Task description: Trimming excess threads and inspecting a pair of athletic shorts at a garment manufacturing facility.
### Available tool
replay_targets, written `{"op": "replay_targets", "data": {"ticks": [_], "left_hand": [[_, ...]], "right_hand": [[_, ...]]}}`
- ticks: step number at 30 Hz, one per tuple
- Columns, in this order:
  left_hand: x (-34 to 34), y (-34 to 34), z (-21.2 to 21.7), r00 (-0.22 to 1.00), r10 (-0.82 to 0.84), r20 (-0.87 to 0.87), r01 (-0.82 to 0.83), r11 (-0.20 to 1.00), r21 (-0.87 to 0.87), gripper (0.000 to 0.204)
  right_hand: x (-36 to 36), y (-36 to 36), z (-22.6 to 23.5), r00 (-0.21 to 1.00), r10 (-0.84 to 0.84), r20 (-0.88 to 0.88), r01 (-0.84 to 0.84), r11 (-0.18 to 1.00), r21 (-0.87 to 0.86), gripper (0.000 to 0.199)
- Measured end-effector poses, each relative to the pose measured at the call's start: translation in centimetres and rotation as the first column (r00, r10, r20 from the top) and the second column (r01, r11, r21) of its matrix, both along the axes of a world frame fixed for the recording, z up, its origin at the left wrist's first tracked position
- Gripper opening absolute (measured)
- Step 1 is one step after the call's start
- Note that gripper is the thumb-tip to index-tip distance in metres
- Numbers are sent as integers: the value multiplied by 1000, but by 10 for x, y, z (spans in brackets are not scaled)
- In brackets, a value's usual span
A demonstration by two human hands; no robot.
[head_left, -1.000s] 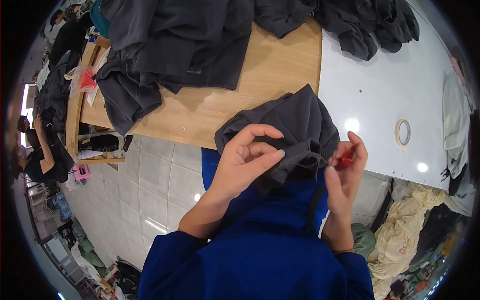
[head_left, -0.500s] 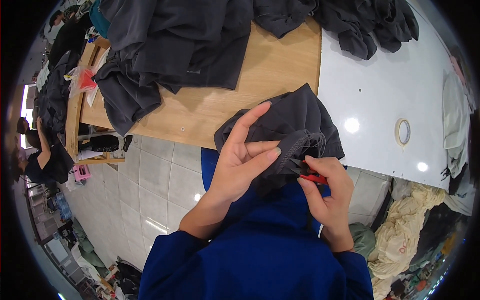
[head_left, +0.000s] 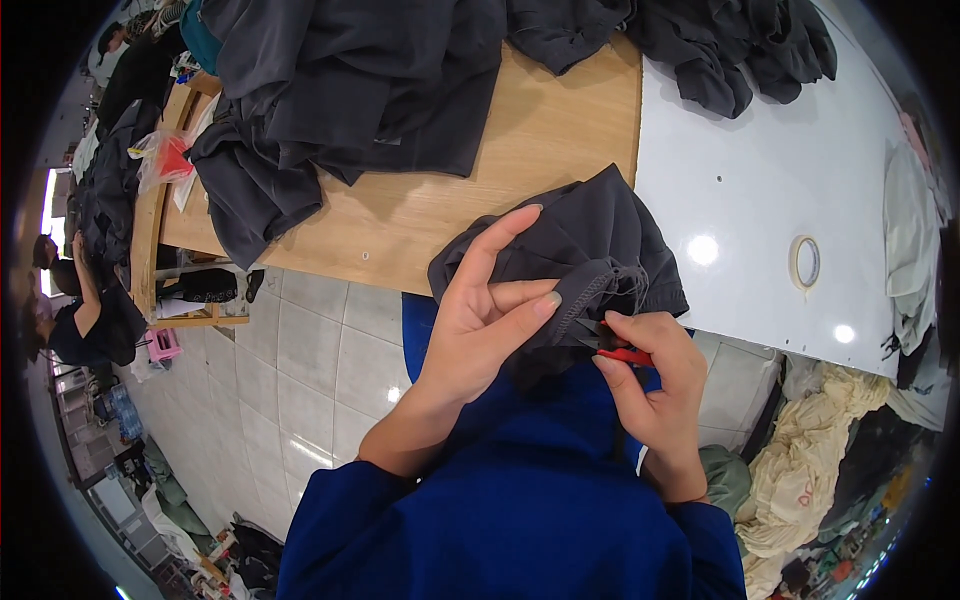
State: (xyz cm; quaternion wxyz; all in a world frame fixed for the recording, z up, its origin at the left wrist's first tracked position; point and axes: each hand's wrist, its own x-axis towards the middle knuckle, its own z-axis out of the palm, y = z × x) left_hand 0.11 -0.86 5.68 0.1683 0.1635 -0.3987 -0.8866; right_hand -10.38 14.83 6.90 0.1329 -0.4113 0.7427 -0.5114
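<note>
A dark grey garment point(head_left: 610, 215) lies partly on the table's front edge and hangs over it toward me. My left hand point(head_left: 485, 310) pinches its stitched hem between thumb and fingers, with the index finger stretched upward. Loose thread ends point(head_left: 630, 278) stick out along the seam. Red-handled thread snips point(head_left: 628, 354) sit in my right hand point(head_left: 655, 375), gripped between thumb and fingers. Their blades point left, close to the hem beside my left thumb. Whether the blades touch a thread I cannot tell.
Dark grey garments point(head_left: 390, 90) are heaped at the back of the wooden table point(head_left: 390, 225). A roll of tape point(head_left: 804, 262) lies on the white tabletop point(head_left: 740, 220) at right. Cream cloth point(head_left: 800, 470) is piled at lower right. Another person point(head_left: 85, 300) is at far left.
Almost nothing differs. My right hand and the snips have shifted very slightly; my left hand keeps its hold on the hem.
</note>
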Motion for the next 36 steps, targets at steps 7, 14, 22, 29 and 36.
{"op": "replay_targets", "data": {"ticks": [7, 14, 22, 29, 36], "left_hand": [[0, 3, 3, 999, 13, 32, -13, 1000, -23, 68], [0, 3, 3, 999, 16, 39, -15, 1000, -15, 68], [0, 4, 2, 1000, -2, 22, 3, 999, -34, 63], [0, 4, 5, 999, 25, 47, -24, 999, -32, 68], [1, 3, 3, 1000, 7, 21, -5, 997, -81, 67]], "right_hand": [[-2, 2, 1, 1000, 6, -28, -5, 1000, 21, 32], [-2, 2, 1, 998, 23, -51, -23, 1000, -6, 33], [-1, 4, 0, 1000, 20, 7, -20, 1000, -7, 33], [-1, 4, 1, 1000, 22, 9, -22, 1000, -5, 32], [-1, 3, 1, 1000, 24, 9, -24, 1000, -10, 31]]}}
